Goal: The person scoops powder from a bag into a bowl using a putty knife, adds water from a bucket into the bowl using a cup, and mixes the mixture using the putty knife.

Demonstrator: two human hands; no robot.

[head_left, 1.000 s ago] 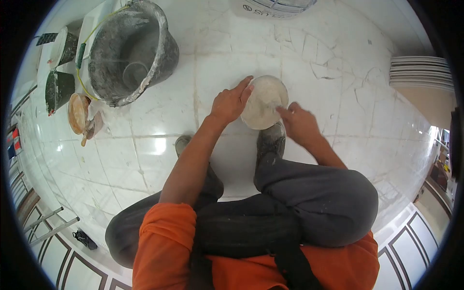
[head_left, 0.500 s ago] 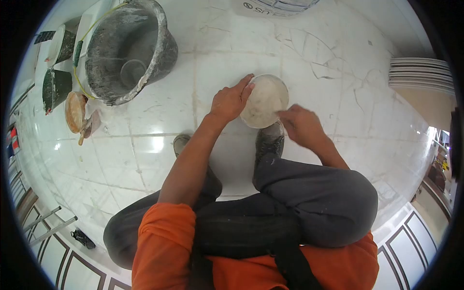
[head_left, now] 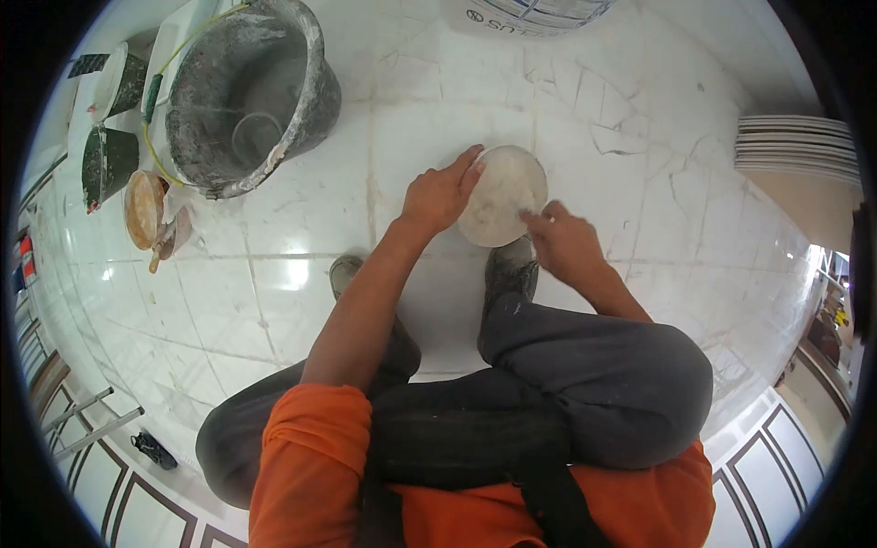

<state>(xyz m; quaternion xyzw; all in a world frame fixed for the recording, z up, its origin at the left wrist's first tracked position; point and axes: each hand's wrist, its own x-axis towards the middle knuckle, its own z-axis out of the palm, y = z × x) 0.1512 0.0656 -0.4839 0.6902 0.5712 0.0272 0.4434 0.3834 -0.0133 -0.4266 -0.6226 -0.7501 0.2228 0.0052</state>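
Note:
A round, pale, dusty piece [head_left: 504, 196], which looks like a lid or shallow bowl, is in front of me, just beyond my right shoe. My left hand [head_left: 440, 194] grips its left edge, with the thumb over its face and the index finger along the rim. At its lower right edge is my right hand [head_left: 563, 239], with the fingers curled in and the fingertips close to the surface. Whether the right hand holds something small is hidden by the fingers and blur.
A large plaster-smeared bucket [head_left: 320, 114] lies tilted at upper left. Beside it are dark green tubs [head_left: 110, 164] and an orange-stained round container [head_left: 144, 208]. Stacked tiles [head_left: 795, 146] stand at right, and a printed white container [head_left: 539, 14] at the top. White tiles [head_left: 301, 219] cover the floor.
My right hand has shifted slightly along the round piece's right edge, with its fingers turned differently. The left hand keeps its hold. The whole view has moved a little.

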